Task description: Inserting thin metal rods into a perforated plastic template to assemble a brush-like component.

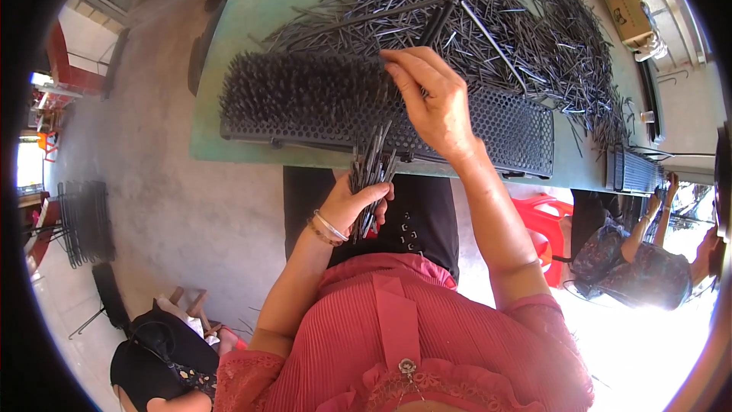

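Observation:
My left hand [352, 204] is closed around a bundle of thin dark rods [372, 164], held upright just off the near edge of the table. A long black perforated rack [503, 130] lies along that edge. Its left part is densely packed with standing rods [297, 88], while bare round holes show on the right. Over the border between the two, my right hand [436, 99] is pinched, fingertips at the tops of the standing rods. Whatever sits between those fingertips is too small to make out.
Behind the rack, a big heap of loose rods [366, 8] covers the green table [210, 126], with a dark metal frame [450, 4] across it. At the right, another person [633, 259] works at a second rack [634, 172] near a red plastic stool [545, 233]. Someone else [164, 358] is at lower left.

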Demonstrator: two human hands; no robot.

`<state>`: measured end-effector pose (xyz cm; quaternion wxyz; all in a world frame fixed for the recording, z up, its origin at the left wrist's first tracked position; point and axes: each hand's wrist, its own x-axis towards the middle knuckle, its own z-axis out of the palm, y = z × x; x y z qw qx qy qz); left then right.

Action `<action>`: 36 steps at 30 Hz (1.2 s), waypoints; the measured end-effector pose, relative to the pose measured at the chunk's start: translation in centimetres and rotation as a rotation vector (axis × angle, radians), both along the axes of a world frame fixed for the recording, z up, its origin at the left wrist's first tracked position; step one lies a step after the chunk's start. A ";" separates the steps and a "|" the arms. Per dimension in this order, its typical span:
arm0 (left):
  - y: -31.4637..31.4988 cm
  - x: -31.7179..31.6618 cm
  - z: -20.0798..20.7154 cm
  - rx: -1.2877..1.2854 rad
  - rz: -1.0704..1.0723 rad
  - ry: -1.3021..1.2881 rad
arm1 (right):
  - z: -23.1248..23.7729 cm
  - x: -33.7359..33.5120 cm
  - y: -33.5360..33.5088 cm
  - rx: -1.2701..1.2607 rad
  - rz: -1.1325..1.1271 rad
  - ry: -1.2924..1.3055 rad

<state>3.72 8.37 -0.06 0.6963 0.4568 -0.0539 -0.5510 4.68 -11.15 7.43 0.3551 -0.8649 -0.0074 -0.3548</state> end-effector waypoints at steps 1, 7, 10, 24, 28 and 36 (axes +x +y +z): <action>-0.1 0.0 0.0 -0.004 -0.004 0.011 | -0.4 0.3 -0.1 -0.013 0.017 -0.004; -0.1 0.0 0.3 0.020 0.014 0.036 | -3.3 1.5 -0.5 0.110 0.049 0.033; 0.0 0.1 0.1 0.023 0.005 0.038 | -3.6 1.4 -0.6 -0.171 0.059 0.008; 0.1 -0.4 -0.1 -0.033 0.024 0.007 | -1.1 -0.2 0.0 0.177 -0.065 0.046; 0.2 -0.3 1.0 -0.093 0.044 -0.001 | -0.8 -4.2 -0.4 0.454 0.051 0.436; -1.6 -1.0 -0.1 -0.062 -0.063 -0.081 | -2.2 -5.4 -1.4 0.764 0.086 0.614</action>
